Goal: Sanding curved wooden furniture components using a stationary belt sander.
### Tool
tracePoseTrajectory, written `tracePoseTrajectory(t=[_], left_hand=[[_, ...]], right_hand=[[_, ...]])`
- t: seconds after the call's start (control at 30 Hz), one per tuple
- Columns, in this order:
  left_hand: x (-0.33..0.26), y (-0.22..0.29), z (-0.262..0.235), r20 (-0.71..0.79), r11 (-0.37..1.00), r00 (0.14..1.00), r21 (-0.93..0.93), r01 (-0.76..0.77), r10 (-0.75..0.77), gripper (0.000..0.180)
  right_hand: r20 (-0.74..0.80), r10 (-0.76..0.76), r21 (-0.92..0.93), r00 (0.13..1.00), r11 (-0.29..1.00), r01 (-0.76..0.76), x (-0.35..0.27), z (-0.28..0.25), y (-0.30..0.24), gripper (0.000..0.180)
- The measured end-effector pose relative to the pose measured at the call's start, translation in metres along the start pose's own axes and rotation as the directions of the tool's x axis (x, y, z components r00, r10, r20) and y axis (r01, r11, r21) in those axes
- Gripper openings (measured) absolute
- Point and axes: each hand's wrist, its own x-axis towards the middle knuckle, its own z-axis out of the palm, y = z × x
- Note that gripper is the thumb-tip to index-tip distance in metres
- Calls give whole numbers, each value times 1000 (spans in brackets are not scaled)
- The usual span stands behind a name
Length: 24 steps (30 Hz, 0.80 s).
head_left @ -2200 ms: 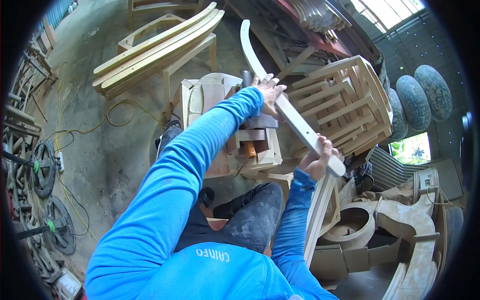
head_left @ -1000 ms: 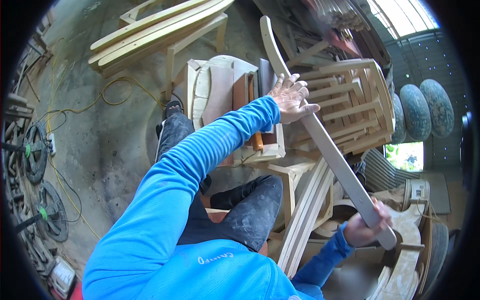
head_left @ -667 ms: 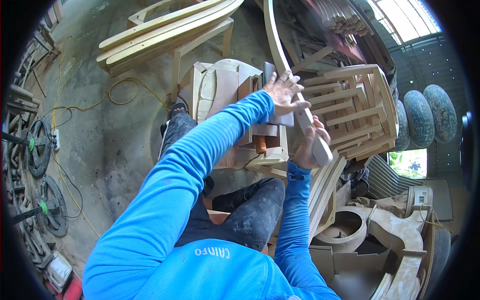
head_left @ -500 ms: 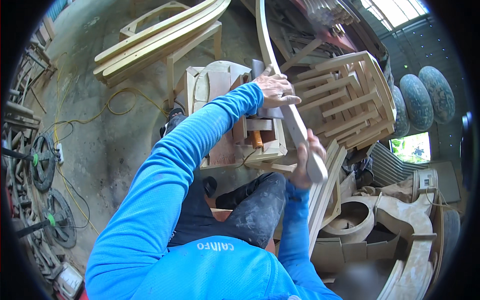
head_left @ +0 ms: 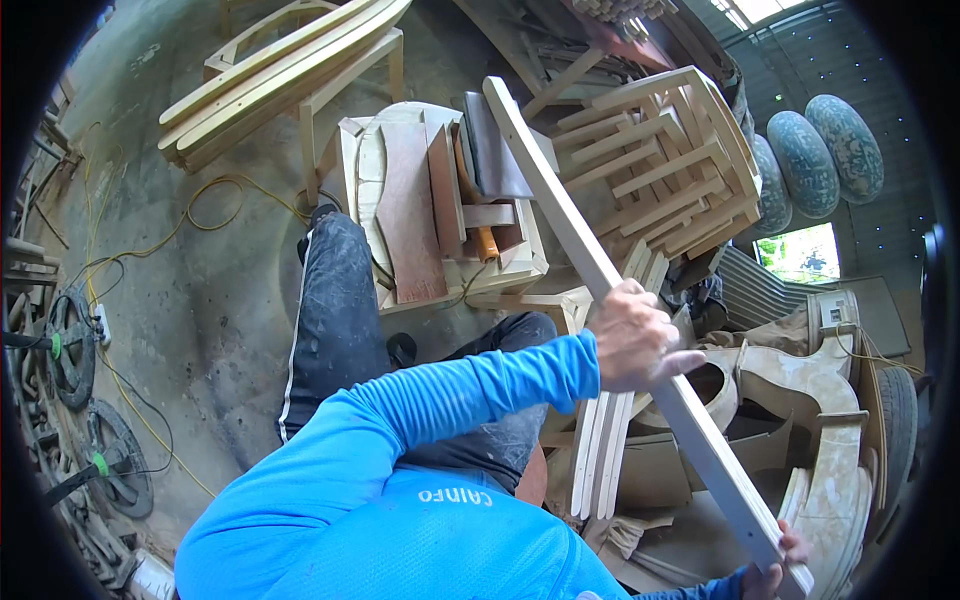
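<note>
A long pale wooden slat runs slantwise from the middle of the view down to the lower right. My left hand is closed over its middle, thumb sticking out. Near its lower end, my right hand grips it, partly hidden behind the wood. The slat's far end lies beside or over a grey belt-like surface, perhaps of a sander; contact between them cannot be made out. An orange cylindrical part sits just below that surface, within a wooden frame.
Curved wooden pieces rest on a stand at the far left. Stacked wooden frames stand right of the grey surface. Below them are more slats and large curved pale parts. A yellow cable crosses the floor at left.
The slat has been drawn back toward the lower right, its far end now in view. My left hand moved from beside the grey surface down and right; my right hand moved to the lower right.
</note>
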Motion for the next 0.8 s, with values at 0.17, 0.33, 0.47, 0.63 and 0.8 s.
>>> tracePoseTrajectory(t=[0.17,0.33,0.47,0.63,0.8], left_hand=[[8,-2,-10,-147,993,989,-115,-38,21,66],[31,-85,-34,-254,984,962,-168,54,-96,59],[39,-184,-50,-176,985,969,-26,173,-175,71],[49,-253,-80,-8,935,937,68,349,-349,84],[58,-307,-114,114,864,859,142,483,-499,88]], right_hand=[[12,-94,14,995,995,94,29,12,-34,35],[339,46,-95,940,995,-14,88,66,-4,36],[375,-56,-80,925,993,92,122,224,43,35],[396,-181,90,900,983,158,157,378,103,21],[403,-350,134,845,936,324,168,502,163,23]])
